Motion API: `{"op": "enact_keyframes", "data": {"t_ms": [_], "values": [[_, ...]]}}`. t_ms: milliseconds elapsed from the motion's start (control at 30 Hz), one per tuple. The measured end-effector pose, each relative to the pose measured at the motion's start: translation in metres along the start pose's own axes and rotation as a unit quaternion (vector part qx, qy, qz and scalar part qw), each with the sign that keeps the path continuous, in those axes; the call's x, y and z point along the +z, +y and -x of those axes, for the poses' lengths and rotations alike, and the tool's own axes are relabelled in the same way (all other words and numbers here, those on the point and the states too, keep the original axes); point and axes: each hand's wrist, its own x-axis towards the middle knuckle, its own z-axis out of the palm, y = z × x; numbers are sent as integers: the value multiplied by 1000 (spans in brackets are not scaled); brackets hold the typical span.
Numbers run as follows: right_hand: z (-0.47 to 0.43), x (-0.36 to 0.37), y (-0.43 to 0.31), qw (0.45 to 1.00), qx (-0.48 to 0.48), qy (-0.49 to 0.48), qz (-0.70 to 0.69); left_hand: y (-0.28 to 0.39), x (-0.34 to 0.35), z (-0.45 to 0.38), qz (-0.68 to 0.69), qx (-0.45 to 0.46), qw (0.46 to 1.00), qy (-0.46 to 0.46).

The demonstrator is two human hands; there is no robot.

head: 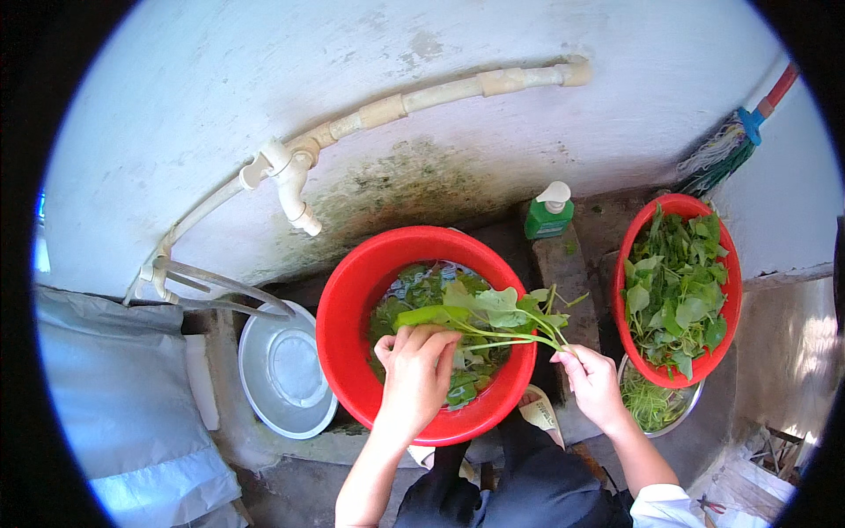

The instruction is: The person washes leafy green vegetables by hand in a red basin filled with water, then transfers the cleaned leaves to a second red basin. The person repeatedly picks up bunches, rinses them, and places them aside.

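My right hand [592, 383] pinches the cut ends of several leafy green stems [511, 336] beside the right rim of a red plastic basin [343, 386]. The stems reach leftward over the basin, with their broad leaves [498, 305] towards its middle. Over the near left part of the basin, my left hand [416, 373] has its fingertips drawn together on the bunch, against a bright green leaf [429, 315]. Its fingers partly hide what they grip. Below both hands, more loose green leaves [465, 389] lie in water inside the basin.
A red oval basket [622, 333] heaped with leaves rests partly over a metal bowl of trimmed stems [650, 399]. A grey basin [290, 369] stands left, under hoses. A white tap [290, 178], green pump bottle [549, 214] and mop [723, 152] are by the wall.
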Motion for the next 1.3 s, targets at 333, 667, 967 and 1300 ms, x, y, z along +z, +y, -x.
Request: {"op": "enact_keyframes", "data": {"t_ms": [333,667,967,1300], "values": [[-7,4,17,957,113,-147,-224,-5,19,4,43,-9,999,-32],[-8,4,13,954,152,-157,-205,-7,29,7,-41,-1,999,15],[-2,21,-6,986,117,-110,-34,-7,56,4,-54,-28,991,116],[1,24,1,991,87,-99,-3,-29,45,13,-122,0,988,97]]}}
